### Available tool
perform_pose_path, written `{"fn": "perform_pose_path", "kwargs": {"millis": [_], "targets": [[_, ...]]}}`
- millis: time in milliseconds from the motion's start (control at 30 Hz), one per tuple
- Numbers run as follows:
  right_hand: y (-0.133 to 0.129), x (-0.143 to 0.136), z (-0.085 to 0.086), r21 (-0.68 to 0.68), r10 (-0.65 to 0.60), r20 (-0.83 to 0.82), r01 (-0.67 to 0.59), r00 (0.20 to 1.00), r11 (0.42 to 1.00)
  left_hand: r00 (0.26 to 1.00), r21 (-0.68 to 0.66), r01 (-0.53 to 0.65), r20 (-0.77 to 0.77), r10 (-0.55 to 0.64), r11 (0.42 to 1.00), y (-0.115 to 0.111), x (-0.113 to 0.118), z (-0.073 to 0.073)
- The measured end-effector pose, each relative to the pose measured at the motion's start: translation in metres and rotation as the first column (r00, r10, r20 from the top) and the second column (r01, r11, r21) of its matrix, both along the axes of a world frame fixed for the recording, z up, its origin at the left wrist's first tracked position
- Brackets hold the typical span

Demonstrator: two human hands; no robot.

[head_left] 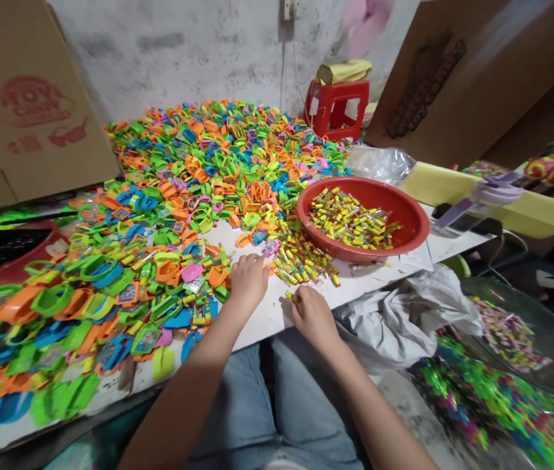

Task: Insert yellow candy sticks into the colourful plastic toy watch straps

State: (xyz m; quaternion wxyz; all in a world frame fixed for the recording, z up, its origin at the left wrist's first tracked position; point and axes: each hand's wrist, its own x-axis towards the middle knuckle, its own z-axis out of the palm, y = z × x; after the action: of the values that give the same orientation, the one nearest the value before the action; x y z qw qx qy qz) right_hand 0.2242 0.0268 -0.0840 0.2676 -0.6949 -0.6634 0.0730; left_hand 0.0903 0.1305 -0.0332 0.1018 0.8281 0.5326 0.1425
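Observation:
My left hand is over the white tabletop, its fingers curled and closed round an orange toy watch, of which only a bit shows past the fingertips. To the right, my right hand pinches a small yellow-wrapped candy tube between thumb and fingers. Just beyond both hands lies a loose heap of yellow candy tubes. Several more fill part of a red plastic bowl behind it. Colourful toy watches in orange, green, blue and pink spread close to my left hand.
A large pile of toy watches reaches the wall. Cardboard boxes flank the table. At the right are a red stool, a lidded cup, a crumpled plastic bag and a clear basin of wrapped candies.

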Motion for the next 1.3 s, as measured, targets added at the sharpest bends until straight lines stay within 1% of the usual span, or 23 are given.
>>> {"fn": "perform_pose_path", "kwargs": {"millis": [67, 167, 267, 300, 333, 367, 400, 433, 467, 500, 533, 567, 633, 700, 767, 867, 933, 967, 1033, 1100, 1167, 1233, 1300], "targets": [[-0.008, 0.004, -0.001, 0.039, 0.02, -0.166, -0.014, 0.986, 0.999, 0.999, -0.009, -0.007, 0.04, 0.007, 1.0, 0.013, 0.012, -0.01], [-0.019, 0.008, 0.001, 0.074, 0.051, -0.381, -0.024, 0.923, 0.997, 0.991, -0.046, 0.022, 0.134, -0.015, 0.999, 0.017, 0.014, -0.016], [-0.024, 0.008, 0.008, 0.118, 0.086, -0.522, -0.028, 0.849, 0.993, 0.965, -0.112, 0.097, 0.254, -0.066, 0.989, 0.0, 0.003, -0.012], [-0.024, 0.006, 0.011, 0.146, 0.095, -0.555, -0.016, 0.827, 0.989, 0.938, -0.146, 0.127, 0.339, -0.071, 0.981, -0.01, -0.002, -0.008], [-0.024, 0.005, 0.014, 0.178, 0.103, -0.582, 0.003, 0.806, 0.984, 0.89, -0.188, 0.159, 0.453, -0.058, 0.969, -0.021, -0.007, -0.004], [-0.024, 0.002, 0.018, 0.211, 0.11, -0.605, 0.026, 0.788, 0.977, 0.815, -0.237, 0.192, 0.579, -0.02, 0.952, -0.033, -0.012, 0.001], [-0.024, 0.0, 0.021, 0.242, 0.12, -0.624, 0.045, 0.772, 0.969, 0.722, -0.291, 0.227, 0.691, 0.04, 0.929, -0.045, -0.017, 0.005], [-0.024, -0.003, 0.025, 0.267, 0.135, -0.638, 0.053, 0.758, 0.962, 0.63, -0.344, 0.262, 0.769, 0.11, 0.902, -0.056, -0.022, 0.009], [-0.025, -0.006, 0.029, 0.285, 0.156, -0.644, 0.045, 0.749, 0.958, 0.564, -0.389, 0.286, 0.807, 0.175, 0.875, -0.066, -0.026, 0.013], [-0.025, -0.009, 0.033, 0.296, 0.181, -0.642, 0.023, 0.745, 0.955, 0.541, -0.422, 0.292, 0.813, 0.216, 0.858, -0.075, -0.03, 0.015], [-0.026, -0.011, 0.037, 0.299, 0.208, -0.63, -0.013, 0.748, 0.954, 0.541, -0.44, 0.282, 0.807, 0.237, 0.853, -0.081, -0.034, 0.017], [-0.028, -0.014, 0.04, 0.299, 0.233, -0.608, -0.054, 0.759, 0.953, 0.553, -0.44, 0.259, 0.797, 0.242, 0.86, -0.086, -0.038, 0.017], [-0.031, -0.019, 0.044, 0.298, 0.267, -0.551, -0.112, 0.791, 0.948, 0.592, -0.404, 0.185, 0.774, 0.226, 0.896, -0.092, -0.044, 0.016], [-0.034, -0.023, 0.046, 0.311, 0.277, -0.497, -0.129, 0.822, 0.942, 0.631, -0.352, 0.113, 0.748, 0.207, 0.929, -0.095, -0.048, 0.015], [-0.036, -0.026, 0.047, 0.326, 0.284, -0.453, -0.139, 0.845, 0.935, 0.661, -0.312, 0.064, 0.725, 0.193, 0.948, -0.096, -0.05, 0.015], [-0.038, -0.029, 0.048, 0.313, 0.286, -0.367, -0.172, 0.885, 0.934, 0.708, -0.257, 0.046, 0.69, 0.15, 0.965, -0.095, -0.051, 0.015], [-0.039, -0.03, 0.051, 0.285, 0.271, -0.302, -0.184, 0.914, 0.941, 0.721, -0.247, 0.053, 0.68, 0.134, 0.967, -0.095, -0.051, 0.013], [-0.039, -0.03, 0.052, 0.266, 0.263, -0.269, -0.19, 0.927, 0.945, 0.715, -0.263, 0.058, 0.684, 0.144, 0.963, -0.094, -0.051, 0.012], [-0.04, -0.029, 0.055, 0.211, 0.263, -0.198, -0.22, 0.944, 0.952, 0.682, -0.332, 0.05, 0.7, 0.211, 0.942, -0.093, -0.051, 0.01], [-0.041, -0.028, 0.057, 0.142, 0.279, -0.117, -0.262, 0.953, 0.955, 0.65, -0.426, 0.031, 0.696, 0.305, 0.904, -0.092, -0.051, 0.009], [-0.041, -0.029, 0.055, 0.091, 0.273, -0.042, -0.268, 0.961, 0.959, 0.629, -0.516, 0.029, 0.675, 0.386, 0.856, -0.092, -0.05, 0.008], [-0.042, -0.03, 0.051, 0.075, 0.247, 0.017, -0.248, 0.969, 0.966, 0.61, -0.573, 0.044, 0.664, 0.432, 0.818, -0.093, -0.048, 0.007], [-0.042, -0.032, 0.047, 0.067, 0.237, 0.054, -0.24, 0.97, 0.968, 0.603, -0.595, 0.065, 0.663, 0.444, 0.801, -0.093, -0.046, 0.006]]}}
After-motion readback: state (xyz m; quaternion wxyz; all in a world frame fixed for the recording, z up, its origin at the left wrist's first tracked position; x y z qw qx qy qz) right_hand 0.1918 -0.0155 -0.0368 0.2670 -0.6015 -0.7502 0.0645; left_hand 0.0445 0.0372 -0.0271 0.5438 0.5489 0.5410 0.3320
